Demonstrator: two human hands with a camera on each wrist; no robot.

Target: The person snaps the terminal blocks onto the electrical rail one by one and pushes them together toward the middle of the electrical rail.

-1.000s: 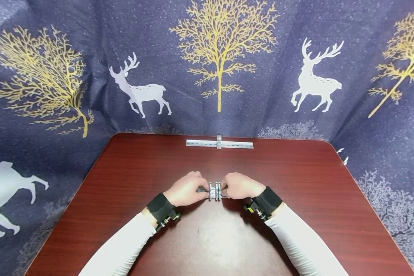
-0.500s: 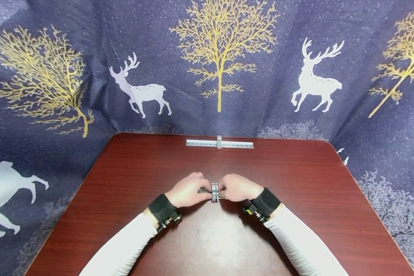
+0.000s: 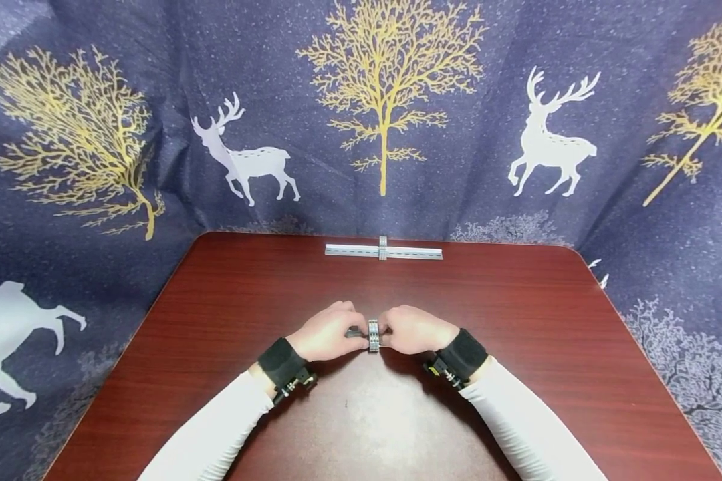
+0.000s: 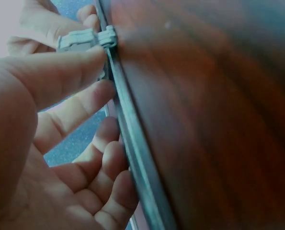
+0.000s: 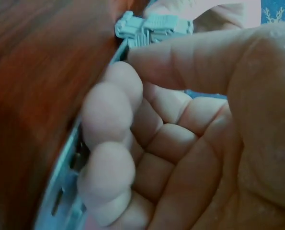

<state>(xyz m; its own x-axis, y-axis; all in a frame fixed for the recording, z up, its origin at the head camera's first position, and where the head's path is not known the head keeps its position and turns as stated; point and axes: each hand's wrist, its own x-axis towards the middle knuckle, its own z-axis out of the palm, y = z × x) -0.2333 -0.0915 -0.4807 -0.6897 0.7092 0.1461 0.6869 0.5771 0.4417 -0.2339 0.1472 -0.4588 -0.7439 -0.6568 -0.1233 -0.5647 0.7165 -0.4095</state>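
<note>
Grey terminal blocks (image 3: pixel 374 335) stand pressed together in a narrow stack between the two hands, on a slotted metal DIN rail (image 5: pixel 61 201). From the left, my left hand (image 3: pixel 329 332) pinches the stack's side with thumb and index finger; its thumb tip touches a block (image 4: pixel 80 38) in the left wrist view. My right hand (image 3: pixel 418 329) grips from the other side, its thumb against a block (image 5: pixel 156 25) and its other fingers curled along the rail. In the head view the hands hide most of this rail.
At the far edge of the reddish-brown table (image 3: pixel 265 274) lies another metal rail (image 3: pixel 351 250), with a grey block (image 3: pixel 383 248) at its middle. A dark blue curtain (image 3: pixel 451 167) with trees and deer hangs right behind the table.
A gap between the left block and the right ones has closed; they now touch. The right hand has moved left, and the left hand slightly right. The far rail has stayed put.
</note>
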